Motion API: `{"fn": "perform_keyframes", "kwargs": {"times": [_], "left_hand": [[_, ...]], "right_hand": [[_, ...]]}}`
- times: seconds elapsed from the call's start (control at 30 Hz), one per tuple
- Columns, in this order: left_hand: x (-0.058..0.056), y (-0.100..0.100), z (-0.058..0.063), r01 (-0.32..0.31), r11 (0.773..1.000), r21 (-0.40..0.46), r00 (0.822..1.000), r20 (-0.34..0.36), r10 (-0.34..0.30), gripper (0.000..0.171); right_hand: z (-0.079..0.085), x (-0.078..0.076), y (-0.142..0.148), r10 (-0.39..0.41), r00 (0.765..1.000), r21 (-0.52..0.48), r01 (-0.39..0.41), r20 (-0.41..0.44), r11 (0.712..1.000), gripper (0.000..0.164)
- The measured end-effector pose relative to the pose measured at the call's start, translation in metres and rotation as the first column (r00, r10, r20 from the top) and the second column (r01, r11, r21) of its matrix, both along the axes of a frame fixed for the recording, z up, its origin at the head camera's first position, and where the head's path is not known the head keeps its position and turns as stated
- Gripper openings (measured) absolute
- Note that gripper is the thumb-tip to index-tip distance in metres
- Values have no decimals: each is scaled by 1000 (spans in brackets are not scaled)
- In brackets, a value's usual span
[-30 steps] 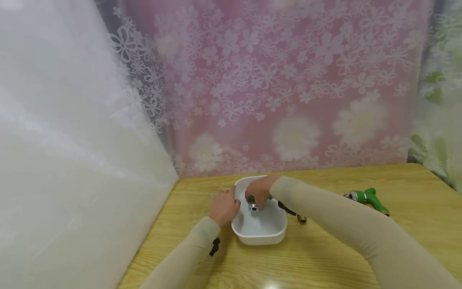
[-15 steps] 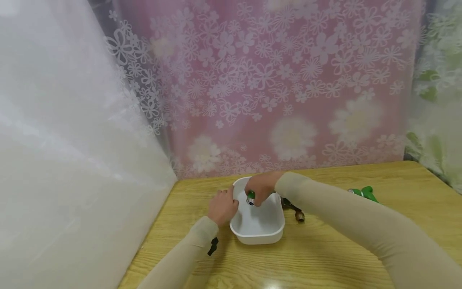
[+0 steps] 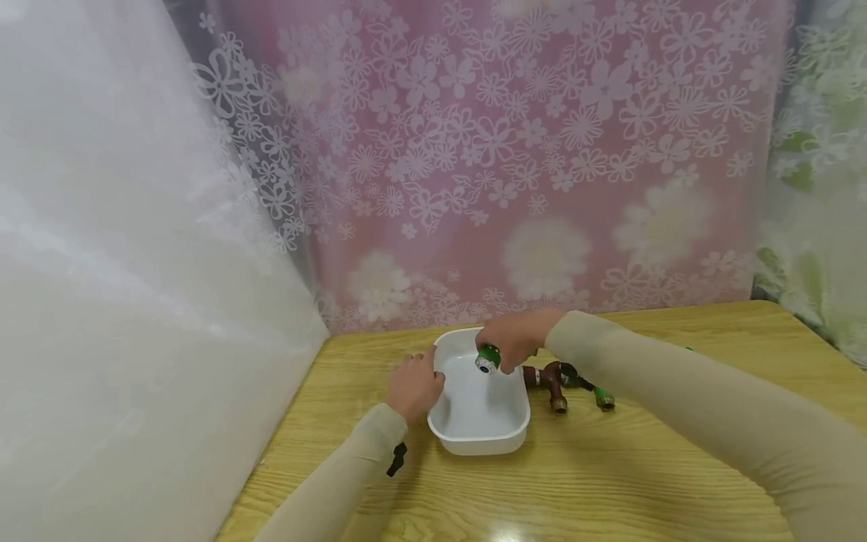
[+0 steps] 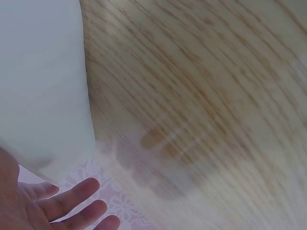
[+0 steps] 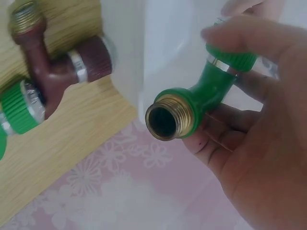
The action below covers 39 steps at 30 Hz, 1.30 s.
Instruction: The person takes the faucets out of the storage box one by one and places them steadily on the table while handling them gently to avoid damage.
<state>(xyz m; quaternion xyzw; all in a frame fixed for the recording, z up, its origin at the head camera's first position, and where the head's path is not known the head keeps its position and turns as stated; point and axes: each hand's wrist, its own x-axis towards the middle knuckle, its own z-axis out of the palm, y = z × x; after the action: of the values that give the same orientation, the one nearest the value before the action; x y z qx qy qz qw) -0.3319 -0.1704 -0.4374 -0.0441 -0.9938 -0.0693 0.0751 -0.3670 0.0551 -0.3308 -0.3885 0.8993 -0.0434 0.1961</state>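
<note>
My right hand (image 3: 515, 339) grips a green pipe fitting (image 5: 211, 84) by its ribbed collar, thumb on one side and fingers behind. Its brass threaded mouth (image 5: 168, 120) points away from the palm in the right wrist view. In the head view a silvery ring shows at the fitting's lower end, over the right side of a white basin (image 3: 477, 448). At the basin's left rim rests my left hand (image 3: 415, 384), fingers loosely spread along it. The left wrist view shows those fingertips (image 4: 88, 187) right at the rim, with nothing else in the hand.
Close to the basin's right wall lies a maroon fitting (image 3: 554, 380) with a threaded brass end. Beside it is a green-and-black fitting (image 3: 605, 397). The right sleeve (image 3: 664, 376) crosses the table's right side and mostly hides another green piece. A flowered curtain (image 3: 542, 188) hangs behind.
My right hand has lifted up and rightward with the green fitting, from low in the basin to its right rim. The maroon fitting has come into view. The left hand stays at the rim.
</note>
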Motion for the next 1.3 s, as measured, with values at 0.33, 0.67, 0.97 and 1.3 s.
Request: {"fn": "perform_keyframes", "kwargs": {"times": [0.33,0.67,0.97,1.3], "left_hand": [[1,1,-1,17,999,27,1000,1,-17,55],[0,0,-1,25,999,35,1000,12,-26,55],[-3,-2,1,20,1000,12,1000,12,-20,57],[-1,-1,0,23,999,22,999,28,-23,57]], "right_hand": [[-2,4,44,84,987,8,-84,-135,996,37],[-5,7,91,25,991,-38,-30,-132,999,35],[-4,8,137,-43,996,-53,39,-83,998,29],[-16,1,185,-114,988,-76,106,-109,991,29]]}}
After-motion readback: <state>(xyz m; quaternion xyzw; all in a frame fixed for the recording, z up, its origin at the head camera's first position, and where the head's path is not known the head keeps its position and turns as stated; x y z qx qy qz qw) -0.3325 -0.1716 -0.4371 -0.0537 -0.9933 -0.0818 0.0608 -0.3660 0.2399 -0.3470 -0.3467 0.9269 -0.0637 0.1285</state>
